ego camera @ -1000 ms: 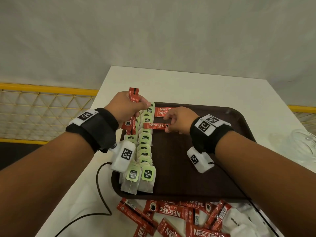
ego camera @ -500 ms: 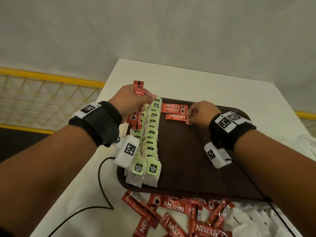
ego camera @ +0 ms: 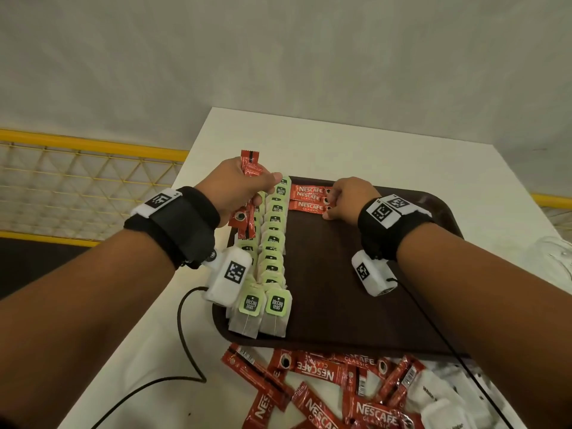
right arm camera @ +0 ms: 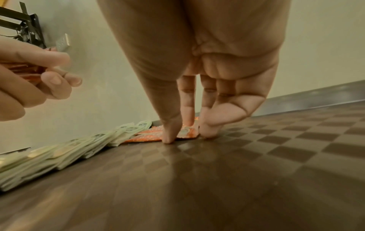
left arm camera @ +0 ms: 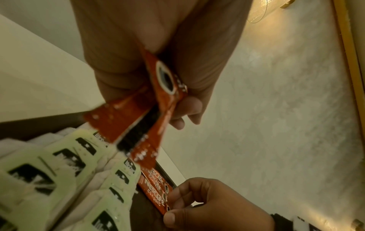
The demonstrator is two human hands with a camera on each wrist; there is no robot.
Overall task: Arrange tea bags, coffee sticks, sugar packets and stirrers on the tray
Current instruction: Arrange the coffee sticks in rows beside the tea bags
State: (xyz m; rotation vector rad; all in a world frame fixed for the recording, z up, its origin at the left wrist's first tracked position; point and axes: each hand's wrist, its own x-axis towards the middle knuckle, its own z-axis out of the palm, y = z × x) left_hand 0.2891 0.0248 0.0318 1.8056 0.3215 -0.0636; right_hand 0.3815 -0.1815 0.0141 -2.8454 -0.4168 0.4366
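Note:
My left hand [ego camera: 238, 193] hovers over the tray's far left corner and grips an upright bundle of red coffee sticks [ego camera: 249, 164], with their lower ends [left arm camera: 146, 137] fanned just above the tea bags. Three coffee sticks [ego camera: 305, 198] lie stacked in a column at the far end of the dark brown tray [ego camera: 340, 289]. My right hand [ego camera: 346, 198] pinches the right end of the nearest one [right arm camera: 185, 131] between thumb and fingertips, flat on the tray. Two long rows of green-tagged tea bags [ego camera: 274, 243] fill the tray's left side.
A loose heap of coffee sticks [ego camera: 325, 379] lies on the white table in front of the tray, with white sugar packets [ego camera: 439, 397] to its right. A glass vessel [ego camera: 557, 252] stands at the right edge. A black cable [ego camera: 182, 335] loops at the left.
My right hand carried one coffee stick back and laid it against the two at the tray's far end, and it stays on that stick's end. The left hand kept its bundle still.

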